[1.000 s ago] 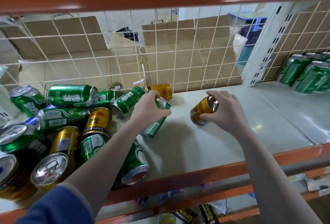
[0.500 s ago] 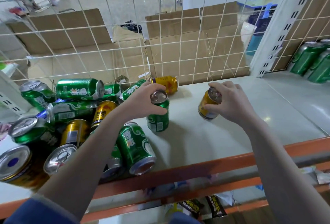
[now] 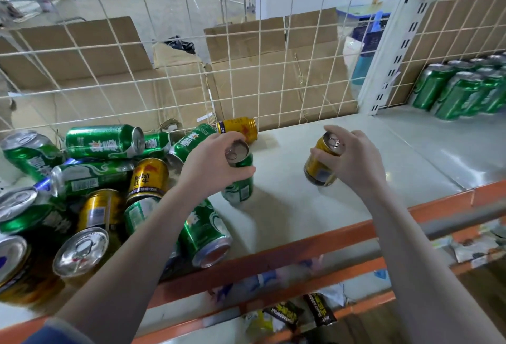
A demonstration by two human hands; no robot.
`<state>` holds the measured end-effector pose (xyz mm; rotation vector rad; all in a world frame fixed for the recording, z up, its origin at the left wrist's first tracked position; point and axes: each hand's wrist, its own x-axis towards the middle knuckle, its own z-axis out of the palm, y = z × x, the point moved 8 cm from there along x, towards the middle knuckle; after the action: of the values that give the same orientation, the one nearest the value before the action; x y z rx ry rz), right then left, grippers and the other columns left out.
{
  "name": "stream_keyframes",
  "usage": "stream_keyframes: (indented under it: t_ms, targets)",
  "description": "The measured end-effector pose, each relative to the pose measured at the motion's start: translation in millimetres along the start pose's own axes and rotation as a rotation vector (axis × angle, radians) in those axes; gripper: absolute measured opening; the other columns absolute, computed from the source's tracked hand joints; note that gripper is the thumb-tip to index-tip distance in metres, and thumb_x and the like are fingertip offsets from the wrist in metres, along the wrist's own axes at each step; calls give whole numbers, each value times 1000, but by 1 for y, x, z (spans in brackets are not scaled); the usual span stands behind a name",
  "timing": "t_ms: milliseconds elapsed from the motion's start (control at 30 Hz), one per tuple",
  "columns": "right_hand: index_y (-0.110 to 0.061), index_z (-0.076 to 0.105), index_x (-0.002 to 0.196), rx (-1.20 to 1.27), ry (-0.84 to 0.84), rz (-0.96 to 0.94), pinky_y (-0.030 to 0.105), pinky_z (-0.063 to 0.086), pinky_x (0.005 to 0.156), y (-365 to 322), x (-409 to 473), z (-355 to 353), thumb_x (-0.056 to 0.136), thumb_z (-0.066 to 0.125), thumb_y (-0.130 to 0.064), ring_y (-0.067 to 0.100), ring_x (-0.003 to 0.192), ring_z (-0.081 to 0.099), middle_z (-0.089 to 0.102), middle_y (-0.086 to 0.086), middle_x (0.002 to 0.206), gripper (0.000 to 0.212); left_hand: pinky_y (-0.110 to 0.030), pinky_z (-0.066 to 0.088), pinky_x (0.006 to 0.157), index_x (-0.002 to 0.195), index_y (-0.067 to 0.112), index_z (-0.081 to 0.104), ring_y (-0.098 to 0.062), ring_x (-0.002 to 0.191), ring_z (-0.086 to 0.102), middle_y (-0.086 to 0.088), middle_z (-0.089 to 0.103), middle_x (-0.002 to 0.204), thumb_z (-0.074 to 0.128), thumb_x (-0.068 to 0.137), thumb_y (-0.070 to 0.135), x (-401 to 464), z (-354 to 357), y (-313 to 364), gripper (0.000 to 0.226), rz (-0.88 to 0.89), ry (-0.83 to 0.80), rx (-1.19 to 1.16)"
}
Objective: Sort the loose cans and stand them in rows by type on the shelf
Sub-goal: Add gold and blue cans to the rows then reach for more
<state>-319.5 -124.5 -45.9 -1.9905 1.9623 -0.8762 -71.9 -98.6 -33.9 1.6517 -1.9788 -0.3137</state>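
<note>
Down low, below the orange front bar (image 3: 301, 245), there are dark snack packets (image 3: 319, 312) on a lower level.

On the pale shelf (image 3: 356, 152), at the left, lies a messy pile of cans (image 3: 90, 193). They are green and gold, and most lie on their sides. One green can on its side (image 3: 205, 234) lies by the front edge, just beside the left arm.

The left hand (image 3: 210, 163) holds a green can (image 3: 239, 176) from above. Its fingers and thumb curl round the top part of the can. The can is upright, and its bottom is on or very near the shelf; I cannot tell which.

The right hand (image 3: 356, 157) holds a gold can (image 3: 321, 164) with its fingers curled round the side. This can leans a little, with its silver top tipped toward the back. Its bottom is down by the shelf. The two held cans are apart, with bare shelf between them.

Farther back, one gold can on its side (image 3: 238, 128) lies near the white wire grid (image 3: 246, 83). Behind the grid are brown cardboard boxes (image 3: 273, 69).

Far to the right, past a white post (image 3: 391, 50), green cans stand in rows (image 3: 460, 89).
</note>
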Motion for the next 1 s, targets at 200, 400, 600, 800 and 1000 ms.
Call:
stream_keyframes:
  t_ms: [200, 400, 600, 800, 1000]
  targets:
    - [-30, 56, 128, -68, 39, 45, 29, 38, 72, 56, -1, -55, 79, 66, -51, 29, 97, 57, 59, 8, 114, 55, -36, 49, 79, 108, 26, 60, -22, 92, 57, 2, 62, 104, 77, 65, 46, 16, 10, 55, 50, -32, 91, 14]
    - [-30, 55, 128, -6, 30, 33, 32, 44, 73, 151, 31, -110, 76, 69, -51, 28, 99, 57, 61, 8, 118, 58, -32, 44, 74, 104, 27, 59, -15, 89, 52, 9, 57, 95, 76, 65, 50, 51, 66, 150, 49, -35, 88, 47]
    - [-32, 57, 125, -119, 77, 23, 31, 44, 70, 269, 58, -191, 75, 68, -56, 28, 94, 60, 62, 7, 115, 57, -34, 47, 79, 101, 28, 59, -16, 93, 56, 7, 61, 102, 78, 66, 45, 91, 153, 254, 43, -84, 90, -45]
    - [-30, 55, 128, -149, 64, 83, 31, 39, 68, 341, 66, -239, 76, 70, -51, 32, 98, 59, 60, 9, 116, 58, -30, 44, 77, 107, 25, 59, -19, 97, 56, 0, 61, 111, 76, 68, 46, 118, 199, 328, 48, -87, 55, -44]
    - [-29, 53, 129, -112, 71, 162, 32, 41, 70, 368, 72, -249, 77, 68, -52, 30, 98, 57, 59, 9, 115, 58, -30, 46, 73, 105, 26, 59, -18, 93, 57, 1, 61, 109, 73, 68, 50, 143, 223, 363, 47, -52, -20, 37]
